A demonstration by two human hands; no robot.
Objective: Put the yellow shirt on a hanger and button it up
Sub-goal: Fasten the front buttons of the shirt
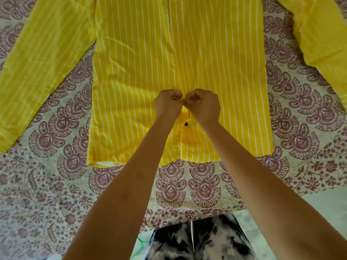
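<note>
Setting: a domestic room, most likely a bedroom. Evidence: a cream printed cotton bedsheet with maroon paisley and floral motifs (187, 188) covers most of the frame, spread flat over a wide surface. A yellow cotton shirt with white stripes (216, 53) lies laid out on it, upper centre. A pale green surface (330, 201) shows at lower right.

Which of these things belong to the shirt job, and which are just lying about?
In the job: yellow shirt, its dark button, left hand and right hand, both pinching the shirt's front edges.
Just there: patterned bedsheet, the person's black-and-white clothing.
</note>
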